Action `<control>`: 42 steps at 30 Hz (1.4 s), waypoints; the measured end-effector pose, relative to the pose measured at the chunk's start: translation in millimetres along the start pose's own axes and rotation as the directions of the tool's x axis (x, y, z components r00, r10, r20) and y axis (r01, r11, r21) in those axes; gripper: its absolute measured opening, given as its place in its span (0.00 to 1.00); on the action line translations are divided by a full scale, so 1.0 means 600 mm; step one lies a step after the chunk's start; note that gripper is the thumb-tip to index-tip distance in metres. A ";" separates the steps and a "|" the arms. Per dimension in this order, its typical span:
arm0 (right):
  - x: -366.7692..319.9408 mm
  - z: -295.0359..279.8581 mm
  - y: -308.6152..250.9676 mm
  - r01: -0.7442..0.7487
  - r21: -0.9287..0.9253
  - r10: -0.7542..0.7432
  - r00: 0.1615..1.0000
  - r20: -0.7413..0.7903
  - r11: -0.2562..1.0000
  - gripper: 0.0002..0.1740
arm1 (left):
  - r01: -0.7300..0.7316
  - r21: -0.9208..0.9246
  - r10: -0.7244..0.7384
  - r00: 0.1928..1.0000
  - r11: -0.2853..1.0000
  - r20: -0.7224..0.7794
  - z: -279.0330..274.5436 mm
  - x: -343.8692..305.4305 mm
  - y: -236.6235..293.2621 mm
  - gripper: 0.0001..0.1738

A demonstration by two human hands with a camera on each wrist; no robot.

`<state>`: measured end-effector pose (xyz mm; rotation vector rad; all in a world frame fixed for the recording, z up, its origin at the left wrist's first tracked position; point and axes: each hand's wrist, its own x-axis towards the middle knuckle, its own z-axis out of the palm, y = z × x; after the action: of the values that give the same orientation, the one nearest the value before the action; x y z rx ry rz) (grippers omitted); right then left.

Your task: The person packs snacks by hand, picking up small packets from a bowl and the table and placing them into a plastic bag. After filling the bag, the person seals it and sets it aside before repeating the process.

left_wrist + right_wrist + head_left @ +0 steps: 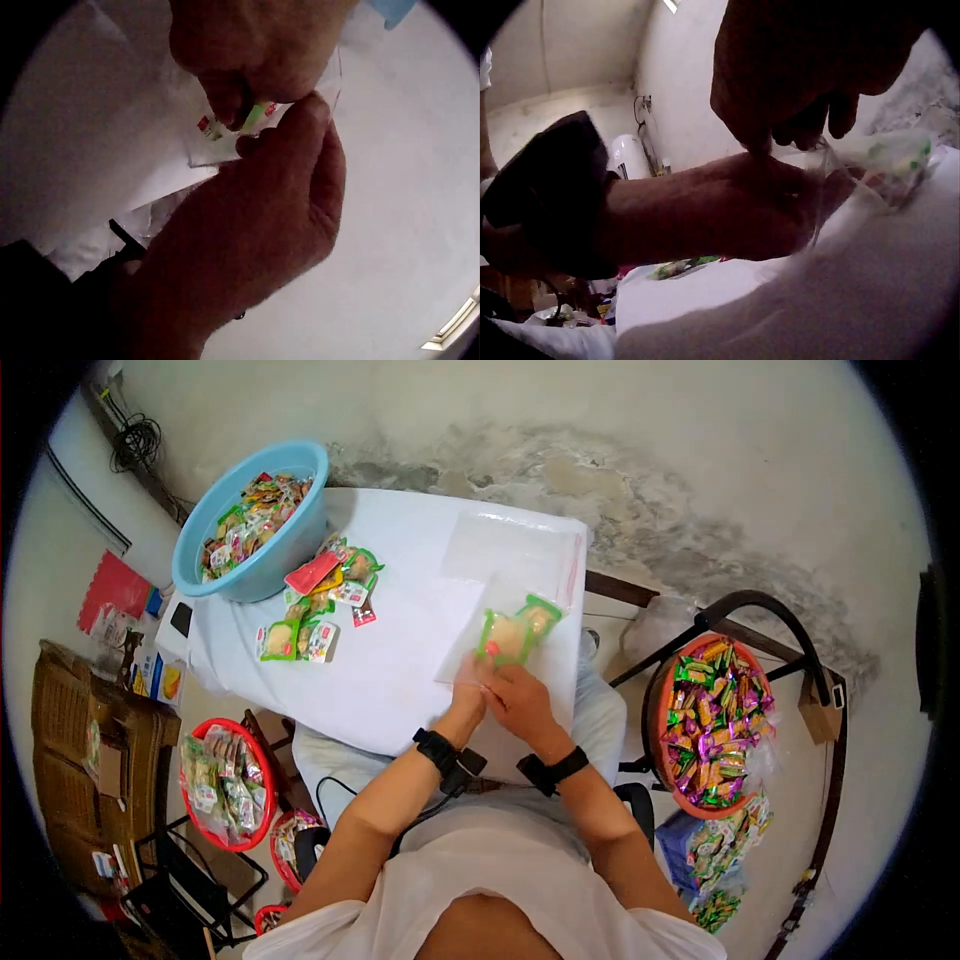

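A clear bag [470,645] with green-trimmed packets [508,635] inside lies near the table's front edge. At its near end the left hand [468,688] and the right hand [518,703] meet, fingertips close together. The left wrist view shows the left hand [259,45] above and the right hand [262,202] below, its thumb and finger pinching the bag's edge. In the right wrist view the right hand [802,67] has curled fingers at the bag's rim, and the left hand [765,206] holds the bag [900,161] from beneath.
More flat clear bags [500,550] lie at the table's back right. Loose packets [320,595] are piled beside a blue basin [318,485] of snacks at left. Red baskets [268,800] stand at lower left; an orange-rimmed basket [655,745] of wrapped sweets sits on a chair at right.
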<state>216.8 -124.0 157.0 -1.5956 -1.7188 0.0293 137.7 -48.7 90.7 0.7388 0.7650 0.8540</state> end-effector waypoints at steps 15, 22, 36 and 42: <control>-0.010 0.005 0.005 0.024 0.104 -0.014 0.996 -0.091 0.994 0.07 | -0.160 0.367 0.110 0.982 0.917 0.153 0.032 0.084 0.023 0.19; -0.015 0.003 0.005 -0.084 0.039 0.084 0.996 -0.007 0.996 0.09 | -0.513 0.849 0.143 0.857 0.126 0.496 -0.013 0.031 -0.007 0.17; -0.033 0.003 -0.009 -0.105 0.088 0.101 0.994 0.042 0.991 0.08 | -0.367 0.782 0.195 0.930 0.504 0.311 -0.155 -0.101 0.118 0.14; -0.042 0.011 -0.022 -0.053 0.087 0.048 0.997 0.054 0.995 0.07 | -0.038 0.973 0.734 0.663 0.226 -0.145 -0.202 0.078 0.203 0.30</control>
<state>200.1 -145.1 146.0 -1.5855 -1.6929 0.1710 14.0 77.3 113.3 1.8765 1.7939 1.1478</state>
